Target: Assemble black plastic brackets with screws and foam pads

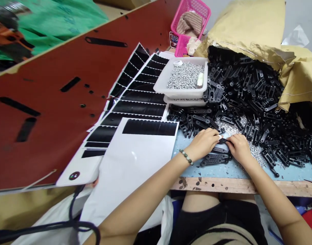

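My left hand [205, 143], with a beaded bracelet [186, 157] at the wrist, pinches one end of a small black plastic part [223, 140]. The other end is gripped by my right hand [239, 147]. Both hands meet over the blue work surface [186, 170], fingertips close together, and they partly cover the part. Just below them lie several black plastic arms [215, 156] in a rough row. Silver screws [256, 151] are scattered beside and behind my right hand. Past my fingers spreads a large heap of black plastic parts [247, 85].
White tubs [161, 83] of silver screws stand behind my left hand. Sheets with black scalloped strips [148, 127] overlap at the left, against a red-brown board [69, 68]. Brown paper sacks [250, 23] and a pink basket [182, 46] are at the back. A wooden edge [222, 185] borders the surface.
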